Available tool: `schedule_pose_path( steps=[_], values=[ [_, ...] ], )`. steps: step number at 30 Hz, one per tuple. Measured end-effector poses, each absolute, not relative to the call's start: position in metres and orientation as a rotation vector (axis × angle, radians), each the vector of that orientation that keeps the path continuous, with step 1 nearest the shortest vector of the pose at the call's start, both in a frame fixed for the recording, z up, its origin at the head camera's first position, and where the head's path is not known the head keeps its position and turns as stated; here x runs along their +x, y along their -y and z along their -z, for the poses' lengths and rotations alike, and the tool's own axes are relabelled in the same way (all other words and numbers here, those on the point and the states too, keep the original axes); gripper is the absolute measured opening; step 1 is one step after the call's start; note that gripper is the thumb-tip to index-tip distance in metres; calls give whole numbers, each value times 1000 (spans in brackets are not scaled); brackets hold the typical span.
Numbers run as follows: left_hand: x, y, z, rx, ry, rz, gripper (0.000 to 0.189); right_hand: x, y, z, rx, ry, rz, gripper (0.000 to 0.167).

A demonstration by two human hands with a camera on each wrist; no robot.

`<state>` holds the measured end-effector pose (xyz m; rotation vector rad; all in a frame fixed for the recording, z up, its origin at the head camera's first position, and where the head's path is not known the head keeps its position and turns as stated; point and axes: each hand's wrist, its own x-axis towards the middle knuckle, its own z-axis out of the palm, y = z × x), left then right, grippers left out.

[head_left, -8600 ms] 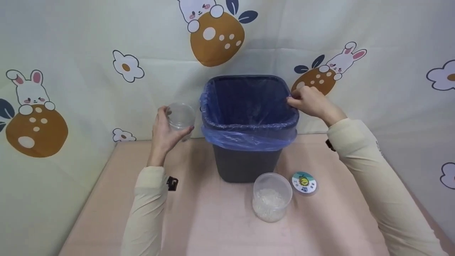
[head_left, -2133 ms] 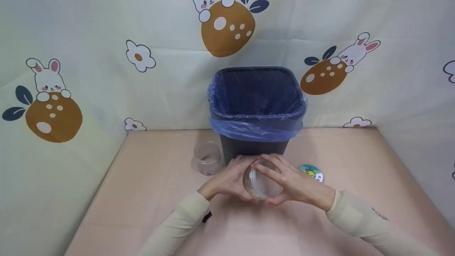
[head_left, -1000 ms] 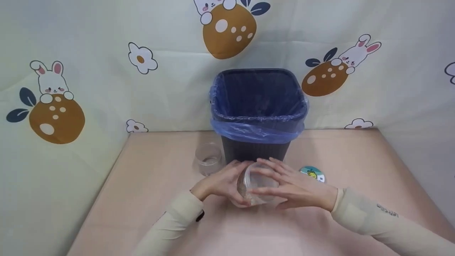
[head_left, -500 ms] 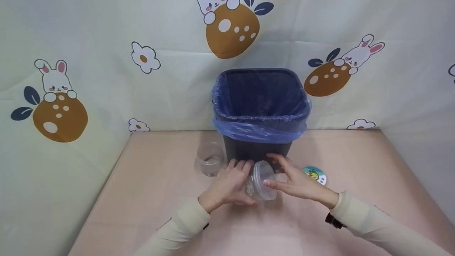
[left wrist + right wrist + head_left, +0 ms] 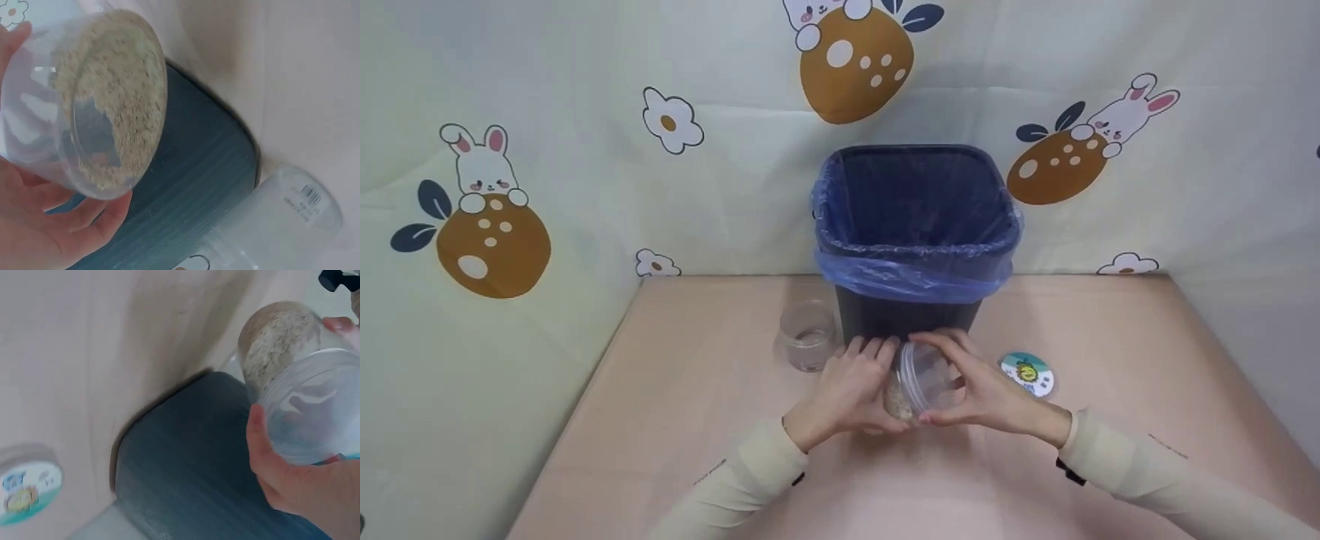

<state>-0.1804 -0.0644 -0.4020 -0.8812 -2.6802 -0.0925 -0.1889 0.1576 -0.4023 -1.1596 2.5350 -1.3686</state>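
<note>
In front of the bin, both hands hold a clear plastic jar (image 5: 898, 401) of pale rice-like grain, tipped onto its side. My left hand (image 5: 847, 394) grips the grain-filled end, whose base faces the left wrist camera; grain (image 5: 118, 79) shows through it. At the other end, by the ridged band, my right hand (image 5: 986, 394) holds the clear part between thumb and bent fingers. In the right wrist view this clear section (image 5: 315, 410) points toward the camera. A second clear jar (image 5: 808, 337) stands to the left of my left hand, against the bin's side in this view.
A dark bin (image 5: 911, 315) lined with a blue bag (image 5: 911, 277) stands at the back middle. A round lid with a cartoon label (image 5: 1027, 373) lies right of it. Patterned cloth (image 5: 750, 187) encloses the back and sides of the pink tabletop (image 5: 705, 337).
Since the oldest frame, the left hand has set the second jar down and both hands have taken the grain jar. Lately the right hand's fingers spread away, then took hold of it again.
</note>
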Motion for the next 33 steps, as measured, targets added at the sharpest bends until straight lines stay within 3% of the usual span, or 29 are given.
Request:
schedule_pose_path(
  steps=[14,33],
  values=[
    [-189,91,402,-1045,2908,452,101,-200,-179,399,-1770,-2677,885,94],
    [-187,137,417,-933,2896,719,100,-218,-221,439,-1492,-2726,588,91]
  ],
)
